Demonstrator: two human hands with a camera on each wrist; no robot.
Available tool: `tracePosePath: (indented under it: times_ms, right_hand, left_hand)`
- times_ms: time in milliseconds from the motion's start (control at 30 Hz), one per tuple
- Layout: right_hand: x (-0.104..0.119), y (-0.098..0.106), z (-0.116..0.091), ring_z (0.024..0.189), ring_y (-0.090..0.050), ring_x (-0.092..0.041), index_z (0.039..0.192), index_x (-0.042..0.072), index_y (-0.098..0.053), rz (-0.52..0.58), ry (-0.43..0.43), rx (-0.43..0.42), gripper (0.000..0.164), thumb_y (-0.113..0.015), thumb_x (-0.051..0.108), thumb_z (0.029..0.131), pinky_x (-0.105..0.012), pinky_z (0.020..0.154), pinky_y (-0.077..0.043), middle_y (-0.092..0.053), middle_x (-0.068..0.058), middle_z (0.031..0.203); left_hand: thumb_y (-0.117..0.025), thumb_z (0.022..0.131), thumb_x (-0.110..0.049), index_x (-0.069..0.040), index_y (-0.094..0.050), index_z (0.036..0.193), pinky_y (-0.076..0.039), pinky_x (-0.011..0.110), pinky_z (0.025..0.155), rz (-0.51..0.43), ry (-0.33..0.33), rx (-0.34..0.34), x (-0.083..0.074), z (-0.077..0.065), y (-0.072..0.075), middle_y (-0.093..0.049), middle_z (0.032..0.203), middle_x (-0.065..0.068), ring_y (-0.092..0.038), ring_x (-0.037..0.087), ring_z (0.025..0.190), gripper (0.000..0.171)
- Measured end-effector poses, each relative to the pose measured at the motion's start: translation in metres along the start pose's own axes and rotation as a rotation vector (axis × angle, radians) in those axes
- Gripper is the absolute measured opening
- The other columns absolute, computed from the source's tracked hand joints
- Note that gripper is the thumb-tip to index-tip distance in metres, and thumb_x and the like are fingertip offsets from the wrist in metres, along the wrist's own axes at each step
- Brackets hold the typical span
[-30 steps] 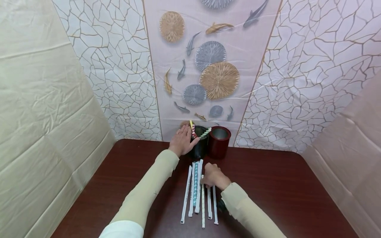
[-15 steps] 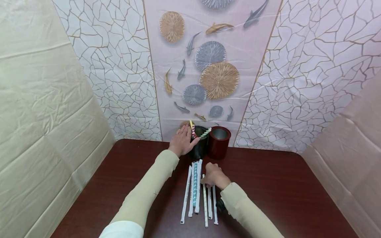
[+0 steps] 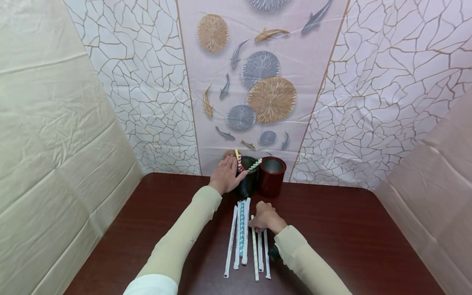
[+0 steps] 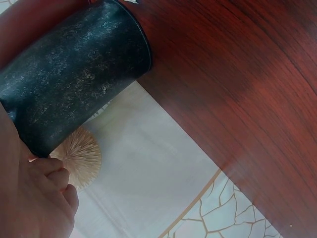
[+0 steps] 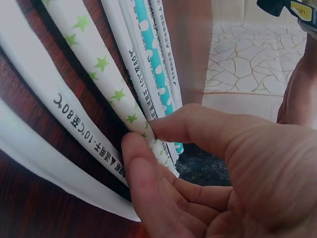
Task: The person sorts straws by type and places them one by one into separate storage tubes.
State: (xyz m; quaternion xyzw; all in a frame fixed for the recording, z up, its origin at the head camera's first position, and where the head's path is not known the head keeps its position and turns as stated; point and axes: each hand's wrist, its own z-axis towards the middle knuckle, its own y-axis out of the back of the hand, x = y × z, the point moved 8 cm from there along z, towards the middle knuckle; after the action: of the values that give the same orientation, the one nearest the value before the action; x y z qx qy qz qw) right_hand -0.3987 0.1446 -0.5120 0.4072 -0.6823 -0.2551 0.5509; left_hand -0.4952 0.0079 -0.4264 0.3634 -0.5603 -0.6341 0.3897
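Observation:
My left hand (image 3: pixel 225 172) holds the black cup (image 3: pixel 248 186) by its rim; in the left wrist view several fingers (image 4: pixel 57 173) curl at that rim. A yellow straw (image 3: pixel 237 153), a red-and-white straw (image 3: pixel 240 161) and a pale green one (image 3: pixel 255 164) stick out of the cup. Nearer the front, my right hand (image 3: pixel 266 217) pinches a white paper straw with green stars (image 5: pixel 100 63) between thumb and forefinger. This straw lies among several straws in white wrappers (image 3: pixel 230 246) and a blue dotted straw (image 3: pixel 241 231), all pointing toward the cup.
A dark red cup (image 3: pixel 271 180) stands against the black one's right side. Both are near the back of the brown wooden table (image 3: pixel 332 229). A patterned cloth (image 3: pixel 155 135) hangs behind, and beige padded panels (image 3: pixel 55 143) flank the table.
The near end of the star straw has swung slightly to the right under my right hand's pinch. My left hand stays on the black cup.

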Motion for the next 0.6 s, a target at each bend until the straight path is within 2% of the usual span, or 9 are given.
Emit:
tracePosePath:
  times_ms: [200, 300, 433, 600]
  right_hand:
    - [-0.002, 0.002, 0.000, 0.054, -0.073, -0.018, 0.083, 0.001, -0.067, 0.034, 0.017, -0.001, 0.024, -0.085, 0.016, 0.087, -0.029, 0.058, -0.061, -0.072, -0.008, 0.061]
    - [-0.001, 0.006, -0.004, 0.056, -0.073, -0.018, 0.079, 0.000, -0.068, 0.056, 0.028, -0.011, 0.025, -0.084, 0.016, 0.088, -0.030, 0.061, -0.061, -0.072, -0.009, 0.063]
    - [0.001, 0.013, -0.009, 0.058, -0.073, -0.019, 0.065, 0.003, -0.070, 0.067, 0.039, -0.029, 0.030, -0.083, 0.016, 0.090, -0.031, 0.065, -0.061, -0.072, -0.008, 0.062]
    - [0.008, 0.023, -0.013, 0.062, -0.075, -0.022, 0.061, 0.004, -0.073, 0.058, 0.095, -0.059, 0.033, -0.082, 0.016, 0.091, -0.030, 0.065, -0.061, -0.073, -0.007, 0.061]
  left_hand:
    - [-0.024, 0.112, -0.060, 0.001, -0.023, 0.167, -0.021, 0.043, 0.135, -0.010, -0.005, -0.023, -0.002, -0.002, 0.004, -0.022, 0.175, 0.021, -0.021, 0.032, 0.165, 0.082]
    - [-0.025, 0.112, -0.060, 0.001, -0.023, 0.167, -0.021, 0.043, 0.135, -0.015, -0.006, -0.023, -0.003, -0.002, 0.004, -0.023, 0.175, 0.021, -0.021, 0.032, 0.165, 0.083]
    - [-0.023, 0.112, -0.061, 0.001, -0.020, 0.167, -0.019, 0.043, 0.135, -0.019, -0.001, -0.009, -0.002, -0.001, 0.001, -0.020, 0.176, 0.021, -0.019, 0.031, 0.166, 0.083]
    - [-0.024, 0.112, -0.060, 0.001, -0.021, 0.167, -0.020, 0.043, 0.135, -0.009, -0.001, -0.006, -0.001, 0.000, -0.001, -0.020, 0.176, 0.021, -0.019, 0.032, 0.165, 0.082]
